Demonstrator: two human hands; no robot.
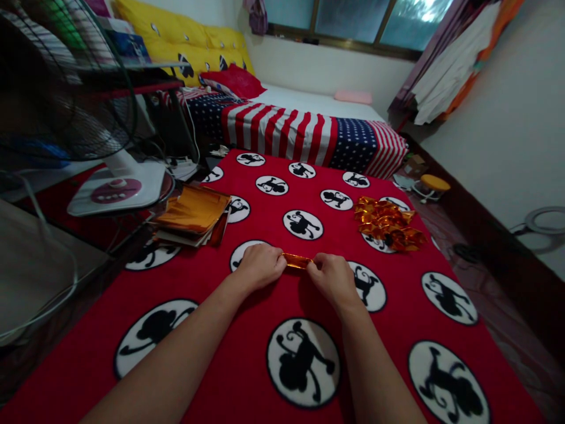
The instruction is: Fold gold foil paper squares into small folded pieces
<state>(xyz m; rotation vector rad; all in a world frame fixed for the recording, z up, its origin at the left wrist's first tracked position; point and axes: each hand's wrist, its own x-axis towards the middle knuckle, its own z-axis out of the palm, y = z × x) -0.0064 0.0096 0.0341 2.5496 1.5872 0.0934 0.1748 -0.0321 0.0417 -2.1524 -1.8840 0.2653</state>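
A narrow folded strip of shiny gold foil paper (297, 261) stretches between my two hands, just above the red cloth. My left hand (260, 264) pinches its left end and my right hand (333, 277) pinches the right end. To the left lies a stack of gold foil sheets (189, 211), with paler paper edges showing underneath. A heap of folded gold foil pieces (388, 224) sits on the cloth to the right, apart from my hands.
The red cloth (212, 365) with black-and-white round figures covers the surface before me. A fan (119, 182) stands close on the left. Behind is a bed with a striped and starred cover (282, 132). A yellow-topped stool (435, 184) stands at the right wall.
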